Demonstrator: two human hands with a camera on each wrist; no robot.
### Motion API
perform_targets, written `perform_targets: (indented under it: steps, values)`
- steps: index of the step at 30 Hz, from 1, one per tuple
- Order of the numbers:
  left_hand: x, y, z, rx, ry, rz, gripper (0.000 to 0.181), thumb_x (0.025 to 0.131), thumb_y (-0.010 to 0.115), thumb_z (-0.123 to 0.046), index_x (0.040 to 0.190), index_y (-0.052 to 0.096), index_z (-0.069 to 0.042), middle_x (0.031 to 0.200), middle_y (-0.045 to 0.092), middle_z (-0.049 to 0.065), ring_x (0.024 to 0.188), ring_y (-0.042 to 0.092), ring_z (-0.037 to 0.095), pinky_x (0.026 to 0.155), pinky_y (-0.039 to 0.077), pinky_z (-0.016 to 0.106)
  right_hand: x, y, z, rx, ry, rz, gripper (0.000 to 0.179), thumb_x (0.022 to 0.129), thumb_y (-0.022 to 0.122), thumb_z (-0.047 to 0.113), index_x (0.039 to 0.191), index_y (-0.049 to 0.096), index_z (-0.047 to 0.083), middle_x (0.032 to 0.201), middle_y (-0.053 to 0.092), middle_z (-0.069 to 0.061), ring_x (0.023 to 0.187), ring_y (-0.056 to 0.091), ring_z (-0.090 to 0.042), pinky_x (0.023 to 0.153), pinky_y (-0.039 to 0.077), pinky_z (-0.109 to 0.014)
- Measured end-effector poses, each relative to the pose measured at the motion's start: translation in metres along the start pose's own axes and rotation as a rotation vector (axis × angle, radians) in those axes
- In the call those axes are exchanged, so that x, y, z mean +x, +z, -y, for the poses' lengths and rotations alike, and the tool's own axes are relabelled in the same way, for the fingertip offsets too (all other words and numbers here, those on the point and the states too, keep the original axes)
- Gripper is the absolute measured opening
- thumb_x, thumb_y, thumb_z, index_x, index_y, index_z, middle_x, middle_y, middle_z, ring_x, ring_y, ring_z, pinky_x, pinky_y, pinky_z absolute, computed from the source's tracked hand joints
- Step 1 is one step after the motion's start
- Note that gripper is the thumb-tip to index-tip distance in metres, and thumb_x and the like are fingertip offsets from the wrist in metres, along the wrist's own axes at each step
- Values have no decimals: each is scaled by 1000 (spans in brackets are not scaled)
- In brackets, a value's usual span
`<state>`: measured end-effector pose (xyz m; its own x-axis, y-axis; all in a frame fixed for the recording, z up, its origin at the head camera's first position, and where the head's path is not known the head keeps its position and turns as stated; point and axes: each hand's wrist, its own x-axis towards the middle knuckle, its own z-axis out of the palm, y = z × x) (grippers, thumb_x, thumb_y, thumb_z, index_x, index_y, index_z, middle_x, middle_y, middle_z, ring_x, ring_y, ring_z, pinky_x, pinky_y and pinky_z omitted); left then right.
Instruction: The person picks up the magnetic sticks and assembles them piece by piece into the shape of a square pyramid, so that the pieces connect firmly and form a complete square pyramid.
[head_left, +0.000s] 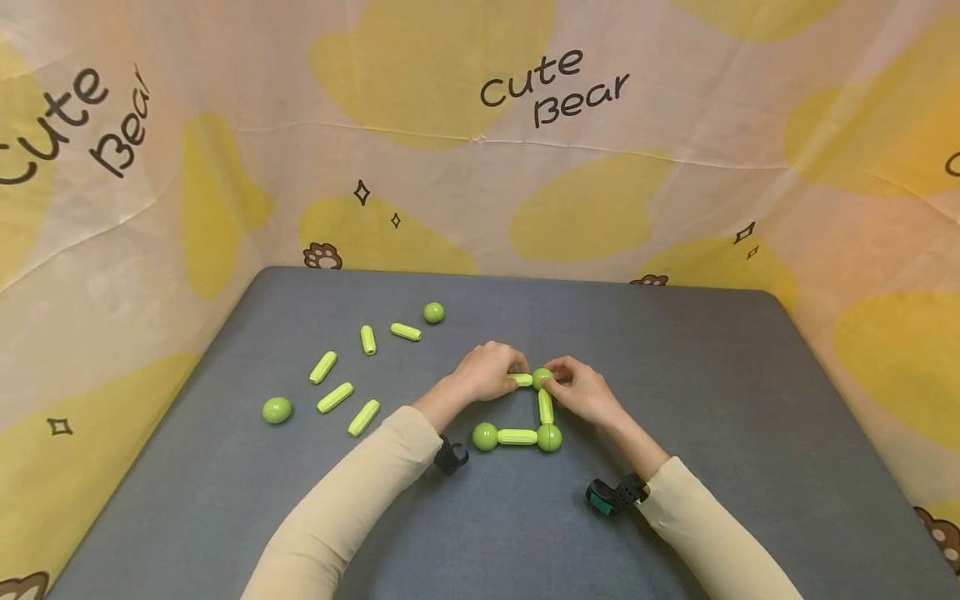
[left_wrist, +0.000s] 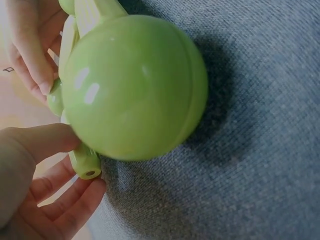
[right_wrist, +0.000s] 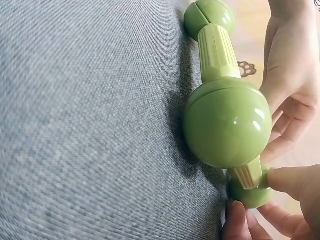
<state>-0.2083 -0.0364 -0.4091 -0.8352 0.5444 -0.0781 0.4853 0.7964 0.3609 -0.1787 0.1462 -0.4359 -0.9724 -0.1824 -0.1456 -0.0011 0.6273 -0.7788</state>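
Note:
My left hand (head_left: 489, 371) pinches a pale green ribbed rod (head_left: 522, 381) between thumb and fingers. In the left wrist view, the holed free end of that rod (left_wrist: 86, 164) shows beside the fingers. The rod's other end meets a green ball (head_left: 542, 377), gripped by my right hand (head_left: 583, 390). From this ball a second rod (head_left: 546, 407) runs toward me to a corner ball (head_left: 550, 437). There a third rod (head_left: 517, 437) leads left to an end ball (head_left: 485, 437). In the right wrist view, the corner ball (right_wrist: 227, 125) partly covers the gripped ball (right_wrist: 255, 197).
Several loose rods (head_left: 335, 397) lie on the grey table (head_left: 675, 350) to the left. One loose ball (head_left: 277, 410) is at the far left, another ball (head_left: 433, 312) toward the back. A printed cloth (head_left: 420, 100) hangs behind and along the sides.

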Motion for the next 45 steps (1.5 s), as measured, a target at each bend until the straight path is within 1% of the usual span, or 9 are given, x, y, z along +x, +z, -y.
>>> perform_targets:
  steps: [6,11,20,24,29,32,35,40,45]
  values:
    - [0,0,1,-4,6,-13,20,81,68,-14,99,71,-19,92,67,1,83,61,15,70,49,32,1,1,-1,-25,-24,2,34,89,60,21,120,56,8,108,62,-14,77,64,-16,63,51,-28]
    - [1,1,3,3,14,-22,19,81,68,-15,99,71,-18,92,67,1,84,61,15,71,49,33,1,1,0,-46,-52,1,33,90,59,21,121,56,8,109,62,-14,74,64,-15,63,50,-29]
    - [-2,-1,7,-37,-15,-21,20,83,68,-19,103,69,-18,94,66,0,85,62,15,72,49,32,0,1,1,-44,-41,4,33,90,59,21,120,56,9,110,62,-14,75,64,-14,63,51,-29]
    - [-9,-4,8,-54,-6,-55,22,82,68,-20,104,68,-16,95,66,1,87,61,15,73,49,32,0,2,0,-46,-37,6,33,90,58,21,120,56,9,111,62,-14,76,64,-15,63,51,-29]
    - [-29,-12,8,-76,12,-116,24,82,67,-17,106,68,-13,98,65,3,89,61,17,73,49,34,1,3,-2,-48,-39,1,33,90,59,22,120,56,9,111,62,-15,77,64,-16,63,51,-29]
    - [-45,-17,9,-103,26,-165,22,81,67,-15,103,68,-12,97,64,3,88,61,19,72,49,35,1,3,-3,-51,-43,-2,32,90,59,22,119,57,9,110,62,-15,77,64,-16,64,51,-29]
    - [-62,-21,14,-125,26,-214,21,81,68,-14,101,68,-13,97,64,3,89,62,20,73,49,35,1,3,-4,-59,-44,-2,32,90,59,21,119,57,9,109,62,-14,75,64,-14,63,50,-28]
    - [-95,-27,28,-121,0,-291,19,80,70,-15,99,68,-15,96,64,1,89,61,19,72,49,35,-2,1,-1,-74,-39,4,32,90,59,21,120,56,11,108,61,-12,69,61,-12,61,48,-27]
    - [-128,-30,50,-111,-32,-362,20,78,72,-13,98,68,-15,95,64,1,88,62,20,70,49,35,-2,0,0,-72,-54,2,32,89,59,20,120,56,9,107,61,-13,68,61,-13,61,47,-28]
